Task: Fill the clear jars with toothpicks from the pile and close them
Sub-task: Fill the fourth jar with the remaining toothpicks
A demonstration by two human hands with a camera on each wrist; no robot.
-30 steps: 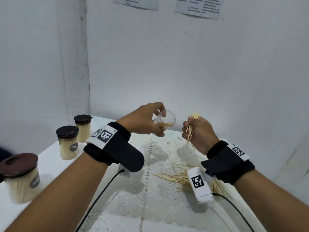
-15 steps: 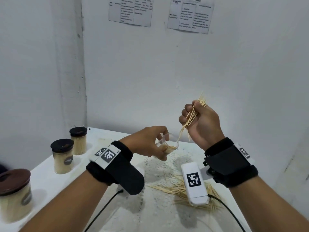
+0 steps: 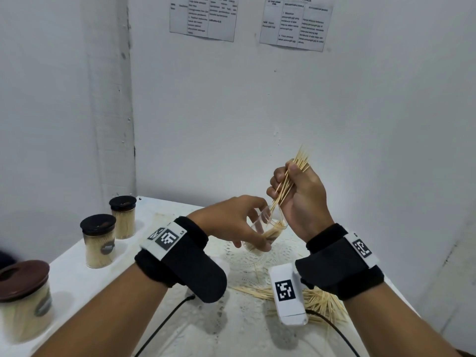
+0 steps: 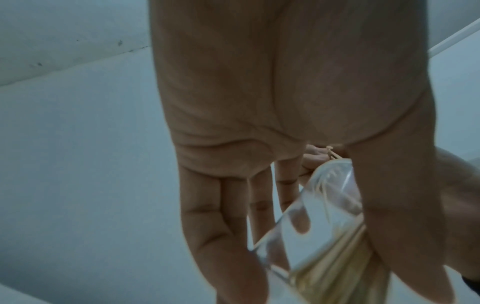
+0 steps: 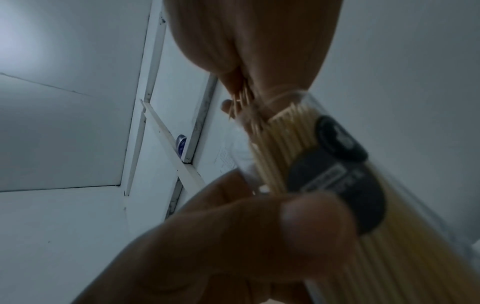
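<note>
Both hands are busy: left hand (image 3: 231,222) grips the tilted clear jar (image 3: 265,233), right hand (image 3: 298,197) clenches a toothpick bundle (image 3: 286,186). Best to keep tips aligned with the mouth, releasing gradually.

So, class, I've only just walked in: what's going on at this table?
A person is filling a clear jar with toothpicks. The left hand holds the open jar tilted above the table, while the right hand grips a bundle of toothpicks and feeds its lower ends into the mouth. A loose pile remains on the table. Three filled, lidded jars stand at the left.
</note>
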